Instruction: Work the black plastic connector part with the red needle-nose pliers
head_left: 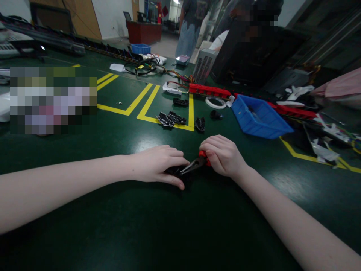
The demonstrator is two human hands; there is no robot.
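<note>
My right hand (221, 155) is closed around the red handles of a pair of needle-nose pliers (194, 165). The pliers point left, and their jaw tips touch a small black plastic part (175, 171). My left hand (159, 163) grips that part against the green table (135, 226), thumb on the near side and fingers on the far side. Much of the part is hidden under the hand. Beyond my hands lie several similar black parts (177, 118), some of them inside a yellow-taped outline, with another black part (200, 124) just to the right of the tape.
A blue plastic bin (261, 120) stands tilted at the right, near a white ring-shaped roll (216, 102) and a red strip (209, 90). A grey metal box with vents (205, 64) and cables (146, 67) lie farther back. A person (188, 30) stands beyond the table.
</note>
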